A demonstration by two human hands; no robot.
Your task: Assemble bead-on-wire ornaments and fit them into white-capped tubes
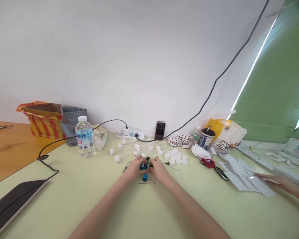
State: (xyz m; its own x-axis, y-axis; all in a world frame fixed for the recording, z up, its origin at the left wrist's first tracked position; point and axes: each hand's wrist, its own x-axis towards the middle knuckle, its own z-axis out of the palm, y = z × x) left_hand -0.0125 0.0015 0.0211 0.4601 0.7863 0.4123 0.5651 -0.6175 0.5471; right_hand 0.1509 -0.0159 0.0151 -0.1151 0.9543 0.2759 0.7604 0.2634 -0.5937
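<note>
My left hand [135,166] is closed around a small shiny blue part [144,166], whose exact kind I cannot make out. Close beside it, my right hand [158,167] pinches a small dark piece [150,165], partly covered by the fingers. Tiny green and black bits show between the two hands. Just in front of them, a separate blue cylindrical piece [145,177] stands on the table. A thin L-shaped hex key [147,183] lies nearer to me, and more thin metal keys [126,167] are left of my left hand.
Clear tubes with white caps [117,159] and loose white caps [178,157] lie beyond my hands. A water bottle [85,137] and power strip [131,133] stand behind. At right are a cup [206,137] and clear flat bags [246,176], touched by another person's hand [281,182].
</note>
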